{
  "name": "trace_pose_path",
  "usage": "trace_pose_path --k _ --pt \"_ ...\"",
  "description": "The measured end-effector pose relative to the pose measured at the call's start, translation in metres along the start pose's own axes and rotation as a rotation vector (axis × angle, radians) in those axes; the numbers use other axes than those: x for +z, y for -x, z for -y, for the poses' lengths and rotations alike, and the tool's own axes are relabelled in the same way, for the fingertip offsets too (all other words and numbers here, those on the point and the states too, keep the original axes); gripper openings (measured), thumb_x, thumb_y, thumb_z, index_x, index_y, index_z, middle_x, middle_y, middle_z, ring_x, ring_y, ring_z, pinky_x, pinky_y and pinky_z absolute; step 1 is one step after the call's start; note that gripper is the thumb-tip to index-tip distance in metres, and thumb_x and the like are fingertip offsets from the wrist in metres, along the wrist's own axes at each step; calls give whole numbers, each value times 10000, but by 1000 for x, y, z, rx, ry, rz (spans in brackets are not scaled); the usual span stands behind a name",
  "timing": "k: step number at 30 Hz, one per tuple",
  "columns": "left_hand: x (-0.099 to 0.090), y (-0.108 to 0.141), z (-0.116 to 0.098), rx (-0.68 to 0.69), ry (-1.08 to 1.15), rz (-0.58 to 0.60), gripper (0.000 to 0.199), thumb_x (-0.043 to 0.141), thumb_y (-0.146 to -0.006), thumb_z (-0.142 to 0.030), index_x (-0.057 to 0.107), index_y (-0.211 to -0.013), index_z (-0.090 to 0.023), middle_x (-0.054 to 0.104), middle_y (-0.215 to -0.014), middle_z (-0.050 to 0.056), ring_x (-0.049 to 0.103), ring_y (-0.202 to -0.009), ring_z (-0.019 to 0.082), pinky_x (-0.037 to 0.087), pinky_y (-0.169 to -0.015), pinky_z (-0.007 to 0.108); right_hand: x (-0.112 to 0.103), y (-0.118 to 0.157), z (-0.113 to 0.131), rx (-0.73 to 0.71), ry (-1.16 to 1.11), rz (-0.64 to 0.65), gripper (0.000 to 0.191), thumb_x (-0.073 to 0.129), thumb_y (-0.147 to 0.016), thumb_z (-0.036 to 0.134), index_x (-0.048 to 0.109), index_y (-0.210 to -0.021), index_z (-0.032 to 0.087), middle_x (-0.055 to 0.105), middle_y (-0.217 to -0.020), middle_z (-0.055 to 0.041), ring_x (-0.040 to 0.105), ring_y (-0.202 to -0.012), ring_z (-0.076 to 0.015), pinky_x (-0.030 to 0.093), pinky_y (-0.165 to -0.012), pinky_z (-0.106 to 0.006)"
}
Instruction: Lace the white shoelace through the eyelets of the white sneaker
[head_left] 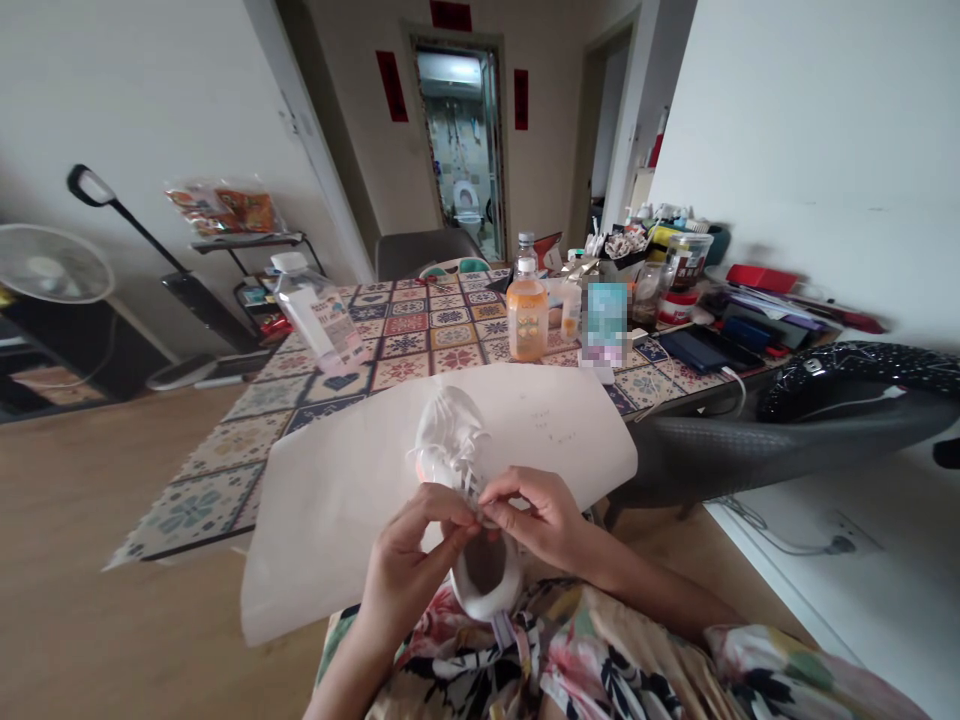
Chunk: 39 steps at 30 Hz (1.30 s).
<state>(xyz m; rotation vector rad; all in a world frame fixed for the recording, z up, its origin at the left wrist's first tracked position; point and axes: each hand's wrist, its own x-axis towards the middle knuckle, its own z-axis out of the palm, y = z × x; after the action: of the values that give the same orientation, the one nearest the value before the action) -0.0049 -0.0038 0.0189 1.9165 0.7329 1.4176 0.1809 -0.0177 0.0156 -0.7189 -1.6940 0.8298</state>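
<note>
A white sneaker (450, 425) lies on a large white sheet of paper (337, 500), its toe pointing away from me and its heel close to my lap. My left hand (424, 540) and my right hand (536, 515) meet over the top of the shoe's opening. Thumbs and forefingers of both hands are pinched together at the white shoelace (469, 480), near the upper eyelets. The fingers partly cover the lace ends, so the shape of the lace between them is hard to make out.
Beyond the paper, a patterned tablecloth (405, 325) carries a tilted clear bottle (319, 315), an orange drink bottle (528, 320) and a phone (701, 350) on a white cable. Assorted jars and boxes crowd the right side. A grey chair (697, 460) stands at the right.
</note>
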Motion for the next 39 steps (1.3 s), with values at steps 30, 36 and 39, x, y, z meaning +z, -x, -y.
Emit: trace_pose_path --k 30,36,39 --pt "0 3 -5 -280 80 -52 39 729 -790 -226 749 -786 -193 737 -753 33 666 -730 187 523 -684 275 -4 -5 1 -528 769 1 147 608 -943 210 595 -1090 216 694 -979 -45 591 -1002 -182 389 -922 -352" --pt "3 3 3 -497 370 -139 234 841 -661 -237 728 -855 -174 757 -681 28 665 -611 157 523 -581 233 -3 -7 6 -619 736 -49 76 580 -969 175 623 -1032 183 721 -917 -29 623 -897 -147 430 -901 -317" --pt "4 0 6 -512 437 -140 253 855 -644 -244 706 -834 -166 742 -648 19 643 -546 135 501 -522 209 -3 -8 7 -624 596 -90 69 571 -973 186 639 -961 185 709 -892 -47 637 -902 -153 467 -858 -315"
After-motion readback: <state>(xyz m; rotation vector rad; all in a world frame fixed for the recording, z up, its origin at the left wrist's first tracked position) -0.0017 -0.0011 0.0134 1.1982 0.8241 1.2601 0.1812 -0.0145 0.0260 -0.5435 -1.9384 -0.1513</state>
